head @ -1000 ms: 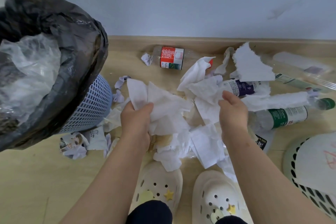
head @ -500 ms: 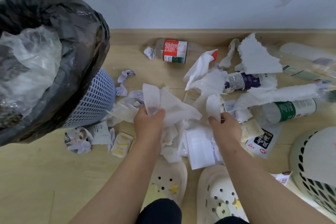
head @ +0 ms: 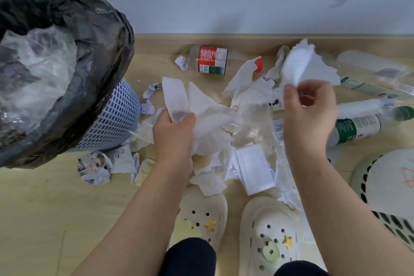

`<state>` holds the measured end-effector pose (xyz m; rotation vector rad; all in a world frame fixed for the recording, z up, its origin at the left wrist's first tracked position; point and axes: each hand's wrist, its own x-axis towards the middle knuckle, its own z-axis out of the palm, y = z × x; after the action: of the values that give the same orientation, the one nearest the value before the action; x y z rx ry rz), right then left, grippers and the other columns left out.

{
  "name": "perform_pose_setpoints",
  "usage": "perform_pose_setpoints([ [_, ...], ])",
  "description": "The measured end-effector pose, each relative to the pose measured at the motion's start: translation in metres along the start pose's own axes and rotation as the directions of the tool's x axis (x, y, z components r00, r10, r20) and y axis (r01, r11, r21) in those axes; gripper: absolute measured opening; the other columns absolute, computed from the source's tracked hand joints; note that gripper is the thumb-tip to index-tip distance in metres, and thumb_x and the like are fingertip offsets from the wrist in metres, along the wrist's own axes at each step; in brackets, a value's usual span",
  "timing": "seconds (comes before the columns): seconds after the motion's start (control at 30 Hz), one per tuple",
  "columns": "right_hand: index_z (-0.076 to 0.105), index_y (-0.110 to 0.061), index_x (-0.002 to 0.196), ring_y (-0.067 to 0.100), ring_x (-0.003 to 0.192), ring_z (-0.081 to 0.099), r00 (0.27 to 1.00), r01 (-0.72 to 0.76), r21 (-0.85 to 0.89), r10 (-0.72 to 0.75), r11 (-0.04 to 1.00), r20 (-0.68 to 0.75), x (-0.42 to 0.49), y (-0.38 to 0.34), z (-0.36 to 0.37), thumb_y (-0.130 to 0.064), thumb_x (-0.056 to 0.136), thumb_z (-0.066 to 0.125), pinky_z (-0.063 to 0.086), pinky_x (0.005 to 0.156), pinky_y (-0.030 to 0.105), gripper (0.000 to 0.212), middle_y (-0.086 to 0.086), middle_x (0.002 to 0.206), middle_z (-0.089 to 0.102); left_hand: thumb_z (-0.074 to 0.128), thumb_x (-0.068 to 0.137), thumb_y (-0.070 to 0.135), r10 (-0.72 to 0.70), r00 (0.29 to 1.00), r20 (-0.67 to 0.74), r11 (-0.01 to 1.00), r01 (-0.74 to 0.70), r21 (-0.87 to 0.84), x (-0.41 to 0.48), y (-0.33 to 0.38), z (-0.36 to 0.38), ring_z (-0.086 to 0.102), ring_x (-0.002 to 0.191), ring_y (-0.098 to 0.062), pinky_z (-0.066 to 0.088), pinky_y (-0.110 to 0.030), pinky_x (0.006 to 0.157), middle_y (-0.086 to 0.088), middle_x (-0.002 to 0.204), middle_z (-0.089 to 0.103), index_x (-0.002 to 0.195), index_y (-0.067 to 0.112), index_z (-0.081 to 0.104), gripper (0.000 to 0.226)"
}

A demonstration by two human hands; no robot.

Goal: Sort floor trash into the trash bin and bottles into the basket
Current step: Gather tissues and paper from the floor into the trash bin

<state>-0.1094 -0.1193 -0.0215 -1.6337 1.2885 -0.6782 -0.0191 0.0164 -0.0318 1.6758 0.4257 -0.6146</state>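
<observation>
Tissue bundle point(head: 208, 119), gripped in my left hand point(head: 173, 134) with fingers curled round its crumpled middle, held low over the floor point(head: 44, 219) just beside the trash bin point(head: 116, 119). My right hand point(head: 311, 116) pinches the lower edge of a torn sheet point(head: 300, 63) between thumb and fingers. I judge both papers near weightless, limp and quick to tear or shed bits, so the bunched centre is the place to hold, not a trailing corner. Loose paper scraps point(head: 253, 168) lie around my shoes point(head: 199, 215). Red-label bottle point(head: 212, 59) lies near the wall; green-label bottle point(head: 358, 127) lies just right of my right hand, near the basket point(head: 363, 186). Seemingly empty plastic, I judge: light, springy, apt to roll; grasp round the body.
</observation>
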Motion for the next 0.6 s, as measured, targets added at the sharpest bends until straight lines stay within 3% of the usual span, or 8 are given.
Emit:
perform_pose_setpoints([
  [0.07, 0.051, -0.028, 0.079, -0.003, 0.065, 0.051, 0.954, 0.041, -0.028, -0.03, 0.999, 0.298, -0.013, -0.005, 0.01, -0.019, 0.088, 0.063, 0.045, 0.066, 0.015, 0.017, -0.014, 0.076, 0.055, 0.057, 0.088, 0.004, -0.016, 0.999, 0.046, 1.0, 0.016, -0.008, -0.005, 0.0, 0.003, 0.064, 0.083, -0.016, 0.055, -0.036, 0.079, 0.006, 0.088, 0.067, 0.081, 0.027, 0.059, 0.024],
  [0.17, 0.056, -0.029, 0.072, 0.007, 0.064, 0.052, 0.765, -0.026, -0.073, 0.067, 0.997, 0.641, -0.04, 0.004, 0.026, -0.014, 0.084, 0.065, 0.043, 0.061, 0.016, 0.021, -0.009, 0.072, 0.059, 0.054, 0.089, 0.007, -0.14, 0.975, 0.171, 0.987, 0.151, -0.049, -0.009, -0.003, 0.007, 0.067, 0.085, -0.025, 0.055, -0.038, 0.076, -0.012, 0.099, 0.07, 0.104, 0.013, 0.065, 0.019],
  [0.23, 0.06, -0.029, 0.073, 0.003, 0.071, 0.054, 0.708, -0.075, -0.059, 0.095, 0.995, 0.7, -0.052, 0.013, 0.029, -0.014, 0.085, 0.063, 0.043, 0.065, 0.013, 0.019, -0.015, 0.075, 0.06, 0.054, 0.093, 0.029, -0.266, 0.922, 0.28, 0.948, 0.303, -0.096, -0.01, -0.004, 0.004, 0.068, 0.092, -0.023, 0.055, -0.032, 0.075, -0.014, 0.109, 0.069, 0.119, 0.008, 0.06, 0.034],
  [0.3, 0.065, -0.028, 0.077, 0.003, 0.081, 0.058, 0.673, -0.129, -0.012, 0.096, 0.992, 0.733, -0.055, 0.018, 0.025, -0.01, 0.087, 0.059, 0.044, 0.077, 0.012, 0.022, -0.018, 0.082, 0.064, 0.057, 0.09, 0.04, -0.303, 0.904, 0.301, 0.935, 0.343, -0.089, -0.007, -0.011, 0.001, 0.067, 0.101, -0.024, 0.055, -0.035, 0.082, -0.013, 0.117, 0.067, 0.124, 0.011, 0.056, 0.044],
  [0.4, 0.071, -0.026, 0.073, 0.007, 0.089, 0.063, 0.616, -0.23, 0.044, 0.11, 0.972, 0.78, -0.05, 0.021, 0.019, 0.0, 0.085, 0.054, 0.046, 0.087, 0.019, 0.033, -0.013, 0.081, 0.07, 0.06, 0.09, 0.011, -0.244, 0.943, 0.227, 0.969, 0.248, 0.009, -0.007, -0.021, 0.003, 0.068, 0.096, -0.03, 0.055, -0.039, 0.081, -0.015, 0.109, 0.068, 0.121, 0.009, 0.057, 0.031],
  [0.47, 0.071, -0.022, 0.069, 0.007, 0.084, 0.062, 0.65, -0.336, 0.073, 0.175, 0.939, 0.739, -0.046, 0.024, 0.017, 0.004, 0.083, 0.051, 0.046, 0.082, 0.02, 0.036, -0.011, 0.075, 0.07, 0.058, 0.087, -0.003, -0.258, 0.944, 0.205, 0.966, 0.259, 0.022, -0.008, -0.026, 0.006, 0.068, 0.094, -0.032, 0.055, -0.042, 0.084, -0.015, 0.106, 0.069, 0.118, 0.007, 0.06, 0.033],
  [0.53, 0.069, -0.023, 0.075, 0.011, 0.083, 0.06, 0.764, -0.369, 0.036, 0.28, 0.929, 0.581, -0.042, 0.034, 0.015, 0.001, 0.083, 0.052, 0.045, 0.077, 0.022, 0.031, -0.009, 0.079, 0.068, 0.058, 0.085, -0.007, -0.274, 0.948, 0.161, 0.962, 0.272, 0.036, -0.007, -0.031, 0.007, 0.066, 0.091, -0.028, 0.054, -0.043, 0.087, -0.008, 0.098, 0.07, 0.11, 0.012, 0.062, 0.031],
  [0.6, 0.065, -0.023, 0.093, 0.013, 0.09, 0.057, 0.853, -0.281, -0.201, 0.34, 0.939, 0.397, -0.039, 0.051, 0.011, -0.005, 0.085, 0.053, 0.043, 0.076, 0.022, 0.023, -0.007, 0.094, 0.066, 0.058, 0.085, -0.006, -0.279, 0.955, 0.098, 0.96, 0.276, 0.045, -0.006, -0.035, 0.006, 0.064, 0.088, -0.024, 0.053, -0.042, 0.088, 0.0, 0.09, 0.067, 0.102, 0.021, 0.061, 0.032],
])
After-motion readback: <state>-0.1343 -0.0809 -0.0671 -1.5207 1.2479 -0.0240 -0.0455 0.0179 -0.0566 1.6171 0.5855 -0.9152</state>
